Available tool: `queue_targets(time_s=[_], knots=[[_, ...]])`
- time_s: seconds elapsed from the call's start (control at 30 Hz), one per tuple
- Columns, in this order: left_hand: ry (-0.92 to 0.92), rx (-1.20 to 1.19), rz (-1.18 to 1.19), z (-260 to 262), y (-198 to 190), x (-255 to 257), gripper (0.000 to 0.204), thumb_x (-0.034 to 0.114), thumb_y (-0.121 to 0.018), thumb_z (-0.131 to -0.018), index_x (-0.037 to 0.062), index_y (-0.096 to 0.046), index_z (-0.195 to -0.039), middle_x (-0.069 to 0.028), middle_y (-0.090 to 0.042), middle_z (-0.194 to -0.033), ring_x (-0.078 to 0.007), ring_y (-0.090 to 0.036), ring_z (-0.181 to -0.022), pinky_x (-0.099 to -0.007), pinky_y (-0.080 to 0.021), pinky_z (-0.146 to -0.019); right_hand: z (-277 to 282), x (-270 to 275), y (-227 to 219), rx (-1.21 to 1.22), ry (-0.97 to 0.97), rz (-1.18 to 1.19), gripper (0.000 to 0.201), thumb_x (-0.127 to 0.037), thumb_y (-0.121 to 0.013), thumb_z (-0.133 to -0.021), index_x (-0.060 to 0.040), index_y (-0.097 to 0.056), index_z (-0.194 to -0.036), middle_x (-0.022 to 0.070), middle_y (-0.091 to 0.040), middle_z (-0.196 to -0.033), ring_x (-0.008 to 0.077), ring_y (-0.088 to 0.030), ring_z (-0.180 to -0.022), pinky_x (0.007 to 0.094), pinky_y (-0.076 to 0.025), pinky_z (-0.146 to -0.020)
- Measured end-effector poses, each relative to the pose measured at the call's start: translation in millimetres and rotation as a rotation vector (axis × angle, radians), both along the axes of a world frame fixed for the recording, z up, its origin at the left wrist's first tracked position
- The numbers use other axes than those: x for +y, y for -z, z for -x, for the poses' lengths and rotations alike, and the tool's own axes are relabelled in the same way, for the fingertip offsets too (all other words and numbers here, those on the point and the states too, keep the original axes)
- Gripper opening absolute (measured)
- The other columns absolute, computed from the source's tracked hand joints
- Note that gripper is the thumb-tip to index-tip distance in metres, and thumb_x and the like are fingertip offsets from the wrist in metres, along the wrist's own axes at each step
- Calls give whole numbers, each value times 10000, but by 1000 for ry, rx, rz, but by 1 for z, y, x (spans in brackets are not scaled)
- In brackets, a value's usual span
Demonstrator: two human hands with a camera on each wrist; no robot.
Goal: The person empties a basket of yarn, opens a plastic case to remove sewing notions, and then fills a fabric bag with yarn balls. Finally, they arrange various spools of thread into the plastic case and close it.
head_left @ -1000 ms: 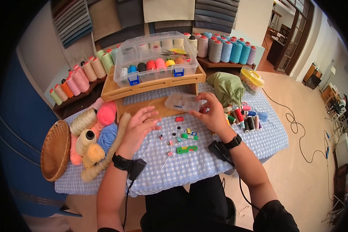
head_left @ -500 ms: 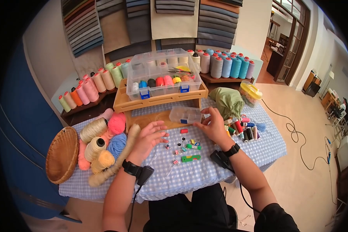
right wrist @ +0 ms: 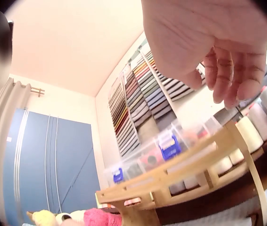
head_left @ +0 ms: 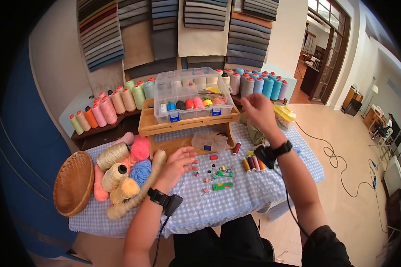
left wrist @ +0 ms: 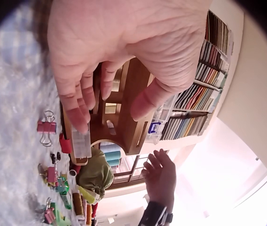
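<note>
My left hand (head_left: 178, 168) hovers over the checked cloth with fingers loosely spread and nothing held. Just beyond its fingertips lies a small clear plastic compartment box (head_left: 209, 143) with a blue latch, by the foot of the wooden stand. My right hand (head_left: 262, 113) is raised at the right, above a green cloth bag (left wrist: 95, 174); its fingers bend loosely around nothing in the right wrist view. Between the hands lie a small red piece (head_left: 214, 157), binder clips (left wrist: 47, 127), black buttons and a flat green item (head_left: 223, 186).
On the wooden stand (head_left: 187, 126) sits a large clear box (head_left: 194, 109) of coloured spools. Yarn balls (head_left: 141, 171) and a wicker basket (head_left: 73, 183) are at the left. Thread spools (head_left: 252, 163) lie at the right, with a yellow-lidded tub (head_left: 286, 116) behind.
My right hand has let go of the small clear box and lifted up and to the right. The left hand stays nearly in place. The head view has tilted upward.
</note>
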State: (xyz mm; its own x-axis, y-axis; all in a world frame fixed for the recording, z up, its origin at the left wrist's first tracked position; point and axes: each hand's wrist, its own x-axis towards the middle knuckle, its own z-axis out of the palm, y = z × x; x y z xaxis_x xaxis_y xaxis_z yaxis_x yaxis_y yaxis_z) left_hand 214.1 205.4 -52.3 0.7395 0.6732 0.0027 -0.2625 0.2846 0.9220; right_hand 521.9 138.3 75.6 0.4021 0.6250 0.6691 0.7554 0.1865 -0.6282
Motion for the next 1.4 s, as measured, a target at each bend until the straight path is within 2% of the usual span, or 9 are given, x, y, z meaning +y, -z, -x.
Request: queue_targets(time_s=[0.07, 0.13, 0.37, 0.8, 0.87, 0.9, 1.0, 1.3, 1.4], knots=[[17, -18, -1, 0, 0, 0, 434, 84, -616, -975, 14, -497, -1386, -143, -592, -1285, -276, -648, -1121, -420, -556, -918, -3, 15, -35, 49, -23, 84, 372, -322, -724, -898, 50, -704, -894, 155, -700, -713, 235, -713, -653, 370, -568, -612], [20, -31, -6, 1, -3, 0, 433, 90, -615, -976, 13, -499, -1386, -144, -596, -1279, -275, -649, -1118, -419, -557, -916, 2, 32, -63, 185, -65, 553, 467, -409, -728, -893, 58, -701, -903, 149, -697, -740, 234, -715, -648, 356, -595, -573], [-3, -57, -12, 8, -12, 2, 448, 118, -621, -974, 3, -502, -1390, -145, -611, -1271, -276, -655, -1094, -420, -558, -907, -9, 82, -63, 72, -140, 773, 444, -427, -689, -919, 9, -656, -843, 63, -649, -747, 184, -682, -607, 303, -555, -477], [38, -160, -9, 12, -23, 2, 439, 175, -608, -982, 4, -515, -1376, -160, -611, -1271, -300, -660, -1058, -433, -550, -894, -21, 66, -79, 235, -272, 485, 324, -213, -665, -847, 111, -659, -833, 163, -671, -764, 225, -650, -550, 353, -532, -465], [56, -212, 11, 13, -25, 3, 458, 211, -607, -977, 10, -509, -1376, -165, -613, -1266, -304, -658, -1058, -438, -544, -897, -27, 52, -88, -36, -252, 484, 319, -197, -652, -918, 102, -709, -1013, 137, -684, -943, 203, -650, -854, 322, -512, -722], [59, -207, 14, 15, -26, 4, 458, 211, -607, -977, 10, -509, -1376, -165, -613, -1266, -304, -658, -1058, -438, -544, -897, -42, 60, -83, 199, -273, 460, 311, -186, -625, -935, 75, -716, -1075, 138, -673, -994, 196, -638, -886, 307, -514, -759], [90, -296, -3, 19, -30, 8, 479, 238, -584, -987, 7, -481, -1394, -169, -622, -1266, -316, -657, -1082, -456, -532, -944, -33, 13, -111, 66, -300, 428, 294, -154, -590, -954, 63, -706, -1115, 144, -665, -1026, 178, -631, -910, 288, -517, -810], [199, -406, -205, 19, -105, -36, 762, 468, -608, -966, -8, -354, -1503, -253, -517, -1452, -376, -587, -1264, -508, -482, -1055, -19, -81, -115, 509, -288, 412, 273, -185, -616, -953, 68, -640, -1054, 72, -621, -871, 119, -585, -667, 260, -465, -595], [213, -434, -169, 21, -132, -37, 919, 611, -585, -945, -20, -293, -1546, -273, -479, -1490, -398, -547, -1322, -535, -458, -1083, -21, -97, -104, 469, -272, 383, 333, -209, -627, -951, 80, -603, -1116, 91, -595, -748, 197, -606, -579, 324, -534, -539]])
